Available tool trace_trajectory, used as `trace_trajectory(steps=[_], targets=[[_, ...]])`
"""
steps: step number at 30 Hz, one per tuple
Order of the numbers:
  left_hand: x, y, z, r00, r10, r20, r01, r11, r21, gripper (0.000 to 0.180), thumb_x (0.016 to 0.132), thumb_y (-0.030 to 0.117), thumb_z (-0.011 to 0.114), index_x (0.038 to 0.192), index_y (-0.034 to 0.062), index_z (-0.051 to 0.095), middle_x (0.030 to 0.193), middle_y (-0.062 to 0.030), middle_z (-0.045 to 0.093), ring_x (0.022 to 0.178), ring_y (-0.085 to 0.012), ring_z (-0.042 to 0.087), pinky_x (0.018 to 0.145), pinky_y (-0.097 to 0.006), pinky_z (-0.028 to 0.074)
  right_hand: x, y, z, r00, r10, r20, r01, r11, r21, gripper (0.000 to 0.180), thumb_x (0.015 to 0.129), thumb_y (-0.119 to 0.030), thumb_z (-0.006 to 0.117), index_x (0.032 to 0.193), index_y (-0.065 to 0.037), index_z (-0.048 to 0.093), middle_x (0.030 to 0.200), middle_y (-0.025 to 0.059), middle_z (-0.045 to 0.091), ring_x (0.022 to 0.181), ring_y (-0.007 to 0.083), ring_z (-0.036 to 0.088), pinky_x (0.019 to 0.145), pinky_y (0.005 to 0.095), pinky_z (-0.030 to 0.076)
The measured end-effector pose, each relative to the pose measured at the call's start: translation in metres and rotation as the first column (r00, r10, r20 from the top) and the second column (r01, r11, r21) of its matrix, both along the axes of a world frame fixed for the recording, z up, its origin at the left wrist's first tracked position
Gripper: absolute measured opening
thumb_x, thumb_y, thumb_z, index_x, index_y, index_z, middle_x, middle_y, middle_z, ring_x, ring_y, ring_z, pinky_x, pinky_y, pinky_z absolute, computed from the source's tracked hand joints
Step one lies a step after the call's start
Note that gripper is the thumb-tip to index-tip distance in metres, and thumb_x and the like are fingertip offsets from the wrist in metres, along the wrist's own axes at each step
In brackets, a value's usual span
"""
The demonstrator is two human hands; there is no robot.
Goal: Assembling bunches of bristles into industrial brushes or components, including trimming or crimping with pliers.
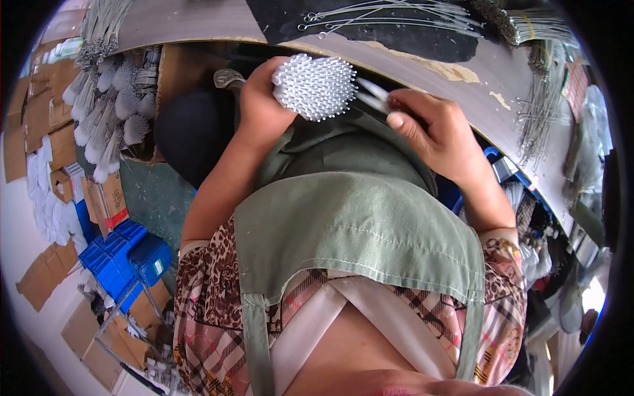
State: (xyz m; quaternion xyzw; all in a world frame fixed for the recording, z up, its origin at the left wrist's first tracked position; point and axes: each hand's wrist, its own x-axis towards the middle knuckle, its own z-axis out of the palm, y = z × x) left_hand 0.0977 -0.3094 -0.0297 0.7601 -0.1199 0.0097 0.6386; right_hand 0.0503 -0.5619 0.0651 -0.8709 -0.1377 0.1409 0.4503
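My left hand (259, 105) grips a thick bundle of thin white plastic tubes (316, 86), their round ends facing the camera. My right hand (432, 129) pinches a couple of single white tubes (373, 96) at the right side of the bundle, thumb and fingers closed on them. Both hands are held in front of my green apron (356, 211), just under the edge of a worn grey worktable (422, 63).
Long metal wires with looped ends (389, 16) lie on the table, with more wire bundles (541, 99) at its right. A cardboard box of white brush heads (109, 112) stands at the left. Blue plastic crates (125, 257) and flattened cardboard (46, 277) lie on the floor.
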Motion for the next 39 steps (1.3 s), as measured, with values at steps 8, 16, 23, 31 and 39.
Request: trace_trajectory(steps=[8,16,23,31,39], targets=[[0.004,0.004,-0.003,0.98,0.02,0.2,-0.071,0.965,0.253,0.028,0.064,0.006,0.072,0.091,0.0051,0.062,0.084,-0.0112,0.064,0.08,-0.0272,0.063,0.072,-0.032,0.048,0.001,0.001,0.013,0.973,0.224,0.06,-0.201,0.945,-0.259,0.027,0.085,-0.023,0.062,0.098,0.001,0.064,0.082,0.0194,0.064,0.076,0.0364,0.061,0.066,0.0379,0.05],[0.002,0.002,0.008,0.945,-0.016,0.325,-0.12,0.91,0.396,0.026,0.064,0.004,0.07,0.088,0.0072,0.061,0.084,-0.0108,0.064,0.08,-0.0313,0.06,0.076,-0.037,0.048,0.0,0.007,0.006,0.949,0.23,0.215,-0.172,0.95,-0.26,0.025,0.087,-0.03,0.055,0.084,-0.007,0.064,0.071,0.0148,0.062,0.068,0.0351,0.06,0.06,0.0425,0.048],[0.003,0.001,0.013,0.925,-0.053,0.377,-0.134,0.881,0.453,0.024,0.065,0.003,0.067,0.087,0.0078,0.061,0.084,-0.0104,0.064,0.082,-0.0331,0.059,0.082,-0.04,0.046,0.004,0.011,0.011,0.946,0.272,0.175,-0.201,0.918,-0.342,0.024,0.086,-0.026,0.06,0.095,-0.004,0.066,0.077,0.0174,0.063,0.071,0.0348,0.06,0.061,0.0387,0.049],[0.001,-0.001,0.016,0.941,-0.025,0.337,-0.143,0.875,0.463,0.023,0.065,0.003,0.067,0.087,0.0077,0.061,0.085,-0.0105,0.064,0.084,-0.0329,0.059,0.08,-0.039,0.046,0.008,0.013,0.015,0.92,0.332,0.21,-0.201,0.858,-0.472,0.03,0.088,-0.035,0.051,0.079,-0.009,0.062,0.066,0.0141,0.061,0.066,0.0336,0.06,0.06,0.0432,0.048],[0.003,0.005,0.006,0.976,0.056,0.211,-0.147,0.883,0.446,0.024,0.066,0.007,0.07,0.088,0.0059,0.062,0.084,-0.013,0.064,0.079,-0.032,0.061,0.072,-0.035,0.049,0.003,0.013,0.011,0.986,0.167,0.025,-0.164,0.983,-0.084,0.03,0.09,-0.032,0.055,0.084,-0.004,0.066,0.066,0.0142,0.061,0.061,0.0315,0.059,0.058,0.0386,0.046]])
